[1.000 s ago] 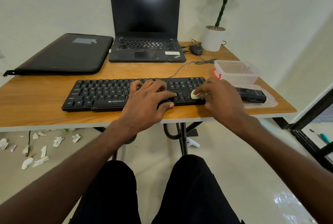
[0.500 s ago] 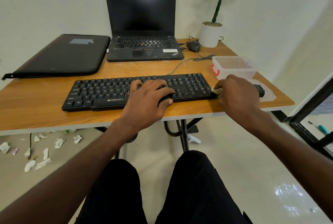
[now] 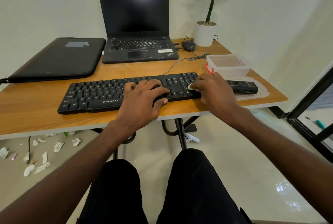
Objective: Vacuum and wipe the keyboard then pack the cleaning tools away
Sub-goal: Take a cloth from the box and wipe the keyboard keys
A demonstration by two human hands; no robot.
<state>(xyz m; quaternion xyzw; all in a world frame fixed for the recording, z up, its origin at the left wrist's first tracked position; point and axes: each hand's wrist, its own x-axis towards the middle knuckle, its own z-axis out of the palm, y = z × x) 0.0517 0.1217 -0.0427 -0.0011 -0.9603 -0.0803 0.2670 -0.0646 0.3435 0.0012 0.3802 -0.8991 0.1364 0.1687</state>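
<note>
A black sleeve (image 3: 54, 59) and an open laptop (image 3: 137, 25) were set at the back of the wooden table (image 3: 27, 108), and the black keyboard (image 3: 100, 94) was laid near the front edge. The left hand (image 3: 142, 101) was rested on the keys, fingers spread and relaxed. At the keyboard's right end a small white wipe (image 3: 191, 86) was pinched in the right hand (image 3: 214, 94), beside a black vacuum (image 3: 243, 86) laid on a clear lid (image 3: 261, 94) before a clear box (image 3: 228, 65).
</note>
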